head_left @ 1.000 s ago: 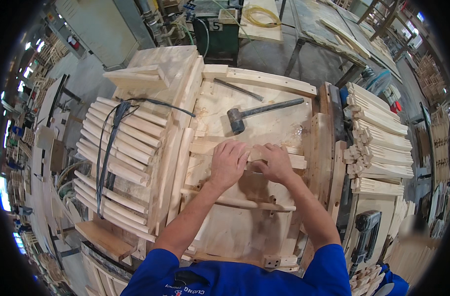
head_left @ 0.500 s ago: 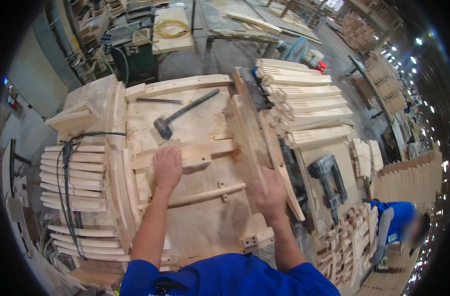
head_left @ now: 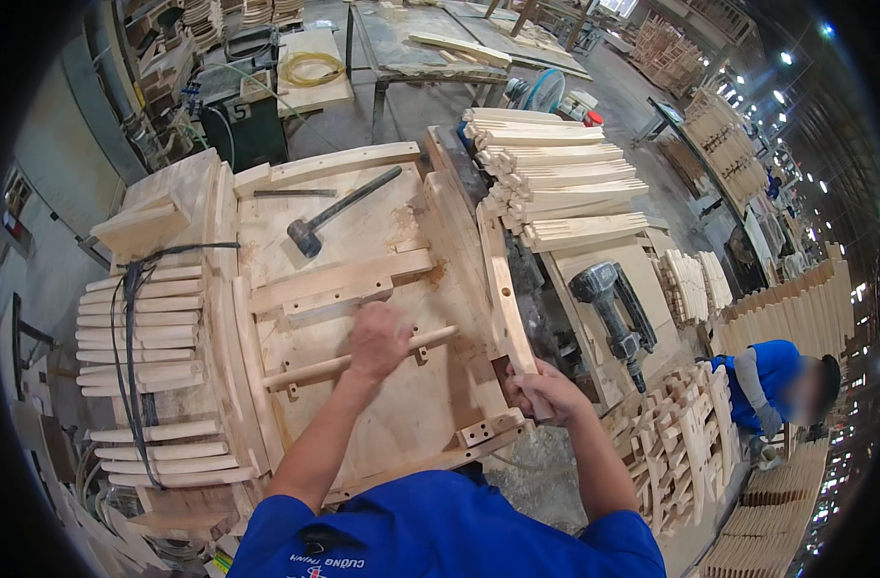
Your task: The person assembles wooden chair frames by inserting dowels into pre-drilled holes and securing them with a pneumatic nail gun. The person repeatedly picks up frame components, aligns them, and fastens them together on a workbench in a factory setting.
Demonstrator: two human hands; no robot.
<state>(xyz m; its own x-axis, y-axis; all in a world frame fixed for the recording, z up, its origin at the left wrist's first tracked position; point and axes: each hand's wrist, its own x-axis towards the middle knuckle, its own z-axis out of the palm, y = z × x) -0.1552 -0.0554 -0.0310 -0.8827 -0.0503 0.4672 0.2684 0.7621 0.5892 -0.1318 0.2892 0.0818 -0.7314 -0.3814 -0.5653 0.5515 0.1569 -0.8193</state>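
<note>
My right hand (head_left: pixel 548 393) is wrapped round the near end of a long, slightly curved wooden rail (head_left: pixel 503 289) with drilled holes, which slants along the right side of a wooden jig board (head_left: pixel 382 405). My left hand (head_left: pixel 380 339), smeared by motion, is over a thin rounded wooden rod (head_left: pixel 315 374) lying across the board; its fingers do not show clearly. Just beyond it a straight wooden bar (head_left: pixel 353 279) crosses the jig, a shorter drilled block (head_left: pixel 329 302) against its near side. Farther back lie a black mallet (head_left: pixel 348 204) and a thin dark strip (head_left: pixel 293 193).
Left of the jig, slender wooden slats (head_left: pixel 141 332) lie in a row under a black cable. At right are stacked wooden pieces (head_left: pixel 565 173), a pneumatic nail gun (head_left: pixel 613 308) and a pile of slatted parts (head_left: pixel 676 448). A co-worker in blue (head_left: pixel 763 385) bends at far right.
My right hand has shifted nearer and now grips the rail's end. My left hand has left the crossbar and come nearer and right, over the rod. The view has shifted slightly.
</note>
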